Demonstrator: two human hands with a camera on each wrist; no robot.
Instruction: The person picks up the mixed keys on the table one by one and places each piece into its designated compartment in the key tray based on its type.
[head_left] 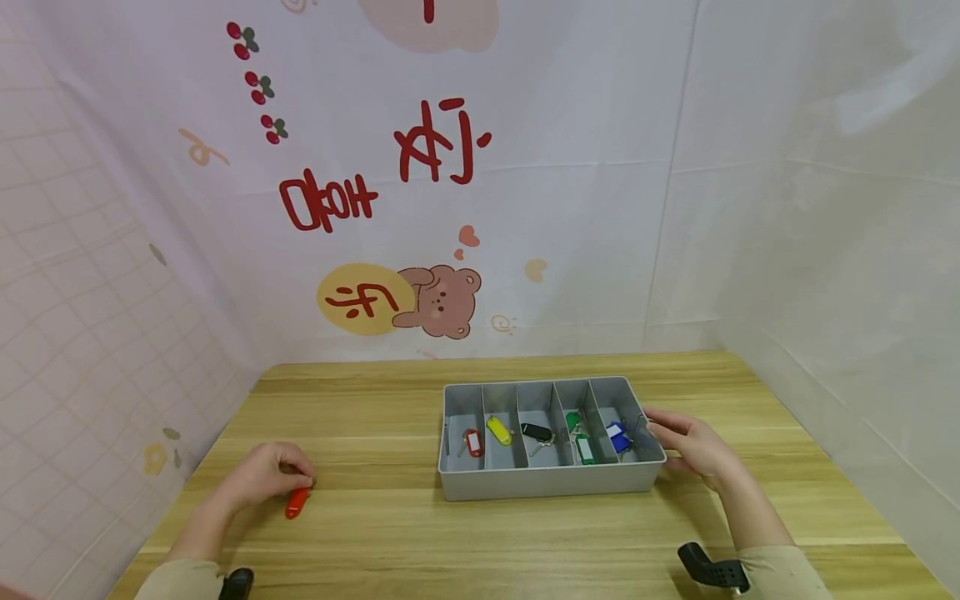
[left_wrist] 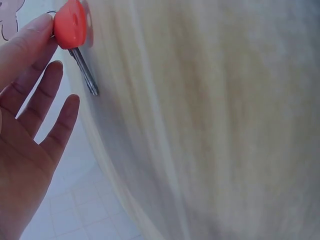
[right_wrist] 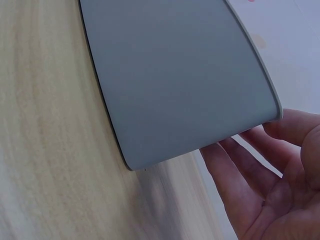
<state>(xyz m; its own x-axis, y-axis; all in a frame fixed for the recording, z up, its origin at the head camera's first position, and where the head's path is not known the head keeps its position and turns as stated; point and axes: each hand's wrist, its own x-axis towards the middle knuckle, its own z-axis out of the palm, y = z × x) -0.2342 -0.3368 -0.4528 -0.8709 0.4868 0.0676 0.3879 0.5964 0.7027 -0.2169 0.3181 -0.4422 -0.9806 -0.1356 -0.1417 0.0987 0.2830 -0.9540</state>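
Over the left part of the table, my left hand (head_left: 267, 473) pinches a red key tag (head_left: 297, 503) by its ring between thumb and fingertip. In the left wrist view a metal key (left_wrist: 86, 72) hangs below the red tag, and the other fingers are spread. A grey divided box (head_left: 551, 481) stands right of the middle. Its compartments hold, left to right, a red key tag (head_left: 473, 442), a yellow one (head_left: 498, 431), a black one (head_left: 537, 432), green ones (head_left: 584, 450) and blue (head_left: 618, 437). My right hand (head_left: 693, 446) holds the box's right end, thumb at the rim.
The wooden table (head_left: 360, 533) reaches back to a printed white cloth (head_left: 570, 208), with more cloth along both sides. A black wrist strap piece (head_left: 708, 568) sticks out from the right sleeve.
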